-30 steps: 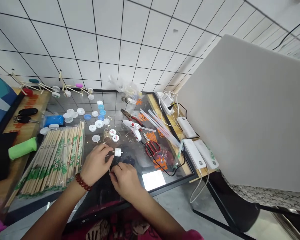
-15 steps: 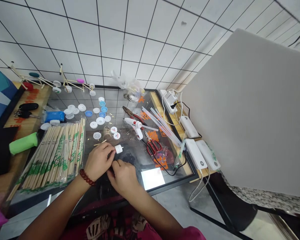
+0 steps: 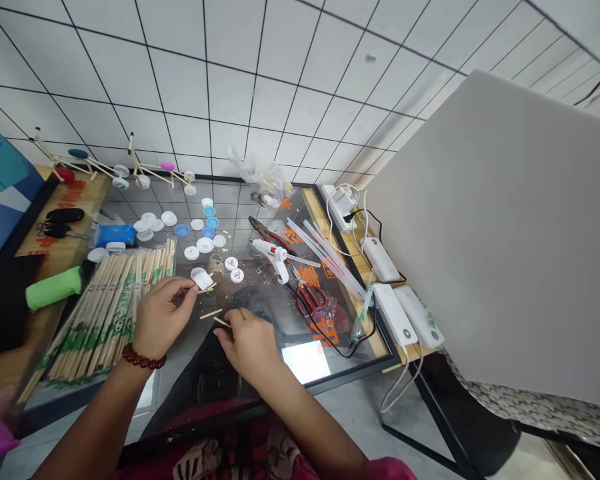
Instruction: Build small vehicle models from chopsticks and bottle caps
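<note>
Between its thumb and fingertips, my left hand pinches a white cap piece with a short bit of stick by it. My right hand is closed on a short wooden stick whose tip points left. Another short stick lies on the dark glass tabletop between my hands. Two white caps with printed tops and several white and blue caps are spread beyond them. To the right lies a white glue gun with a clear glue stick in its back.
Packaged chopsticks lie at the left, near a green roll. Red scissors, pliers and clear glue sticks are at the right, beside a power strip. Small stick models stand along the wall.
My hands have moved apart. My left hand went left with the white cap piece, turning it. A short stick now shows in my right hand, and another is uncovered on the glass.
</note>
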A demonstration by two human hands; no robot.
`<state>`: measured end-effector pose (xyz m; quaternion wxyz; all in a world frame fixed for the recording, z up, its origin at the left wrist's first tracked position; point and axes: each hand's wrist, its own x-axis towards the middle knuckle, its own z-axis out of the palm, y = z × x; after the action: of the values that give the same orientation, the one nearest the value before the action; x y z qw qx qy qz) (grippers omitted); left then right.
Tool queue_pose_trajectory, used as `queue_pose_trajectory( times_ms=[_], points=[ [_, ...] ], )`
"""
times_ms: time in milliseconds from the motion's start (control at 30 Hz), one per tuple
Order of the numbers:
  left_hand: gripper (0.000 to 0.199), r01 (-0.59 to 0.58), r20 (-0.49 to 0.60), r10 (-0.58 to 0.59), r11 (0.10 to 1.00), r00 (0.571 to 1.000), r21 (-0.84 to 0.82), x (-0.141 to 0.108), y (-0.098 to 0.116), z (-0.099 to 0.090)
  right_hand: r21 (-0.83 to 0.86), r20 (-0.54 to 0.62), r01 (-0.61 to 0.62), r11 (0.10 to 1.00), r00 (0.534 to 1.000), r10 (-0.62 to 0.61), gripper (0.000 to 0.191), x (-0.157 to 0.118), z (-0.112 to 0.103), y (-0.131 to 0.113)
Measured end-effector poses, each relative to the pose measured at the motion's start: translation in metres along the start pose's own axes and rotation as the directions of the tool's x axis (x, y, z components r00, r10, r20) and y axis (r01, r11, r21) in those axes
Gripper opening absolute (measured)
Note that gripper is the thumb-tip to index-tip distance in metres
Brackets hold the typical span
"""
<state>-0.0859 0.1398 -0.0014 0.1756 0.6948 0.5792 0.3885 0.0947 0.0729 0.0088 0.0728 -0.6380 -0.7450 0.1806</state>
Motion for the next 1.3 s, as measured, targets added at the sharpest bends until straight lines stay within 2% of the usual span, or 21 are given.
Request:
queue_pose_trajectory(
  times_ms=[133, 200, 267, 333, 400, 433, 467, 600, 733, 900, 1100, 1167, 1233, 1300],
  points=[
    [0.019, 0.086, 0.030, -0.085, 0.995, 0.996, -0.046, -0.002, 0.002, -0.002, -0.042, 0.019, 0.018, 0.999, 1.000, -0.017, 0.010, 0.010, 0.000, 0.008],
    [0.023, 0.209, 0.089, -0.199, 0.969, 0.976, -0.130, -0.004, 0.003, -0.002, -0.058, -0.006, -0.051, 0.997, 0.999, 0.051, 0.011, 0.015, -0.001, 0.018],
    [0.030, 0.354, 0.194, -0.312, 0.904, 0.930, -0.241, -0.006, 0.003, 0.000, -0.022, -0.062, -0.073, 0.997, 0.995, 0.072, 0.011, 0.021, -0.003, 0.030],
    [0.035, 0.454, 0.297, -0.369, 0.839, 0.880, -0.301, -0.007, 0.003, 0.004, 0.058, -0.102, 0.089, 0.994, 0.991, -0.083, 0.009, 0.028, -0.004, 0.039],
    [0.036, 0.489, 0.342, -0.387, 0.820, 0.856, -0.296, -0.007, 0.001, 0.007, 0.111, -0.120, 0.306, 0.945, 0.949, -0.293, 0.006, 0.035, -0.004, 0.047],
    [0.035, 0.493, 0.343, -0.393, 0.823, 0.853, -0.284, -0.007, -0.001, 0.008, 0.117, -0.125, 0.374, 0.920, 0.924, -0.360, 0.005, 0.038, -0.004, 0.050],
    [0.034, 0.493, 0.335, -0.399, 0.826, 0.854, -0.274, -0.006, -0.002, 0.008, 0.115, -0.132, 0.404, 0.907, 0.912, -0.389, 0.005, 0.041, -0.005, 0.053],
    [0.031, 0.508, 0.283, -0.434, 0.810, 0.855, -0.294, 0.000, -0.005, 0.009, 0.129, -0.151, 0.412, 0.902, 0.907, -0.393, 0.006, 0.045, -0.012, 0.061],
    [0.033, 0.513, 0.270, -0.442, 0.793, 0.855, -0.329, 0.002, -0.005, 0.010, 0.148, -0.099, 0.522, 0.840, 0.853, -0.513, 0.004, 0.041, -0.011, 0.059],
    [0.033, 0.511, 0.277, -0.436, 0.795, 0.856, -0.327, 0.000, -0.007, 0.013, 0.220, -0.150, 0.468, 0.856, 0.883, -0.444, 0.006, 0.047, 0.001, 0.051],
    [0.034, 0.506, 0.262, -0.437, 0.788, 0.861, -0.350, 0.001, -0.004, 0.012, 0.213, -0.092, 0.462, 0.861, 0.887, -0.453, 0.007, 0.044, -0.001, 0.054],
    [0.032, 0.516, 0.263, -0.445, 0.771, 0.856, -0.374, 0.002, -0.002, 0.010, 0.261, -0.138, 0.398, 0.879, 0.917, -0.374, 0.008, 0.038, -0.002, 0.060],
    [0.031, 0.527, 0.260, -0.458, 0.742, 0.850, -0.416, 0.003, -0.001, 0.009, 0.341, -0.187, 0.279, 0.898, 0.956, -0.226, 0.010, 0.034, -0.003, 0.065],
    [0.032, 0.533, 0.242, -0.478, 0.698, 0.844, -0.479, 0.004, 0.000, 0.007, 0.403, -0.199, 0.213, 0.890, 0.970, -0.141, 0.011, 0.034, -0.006, 0.065]
  ],
)
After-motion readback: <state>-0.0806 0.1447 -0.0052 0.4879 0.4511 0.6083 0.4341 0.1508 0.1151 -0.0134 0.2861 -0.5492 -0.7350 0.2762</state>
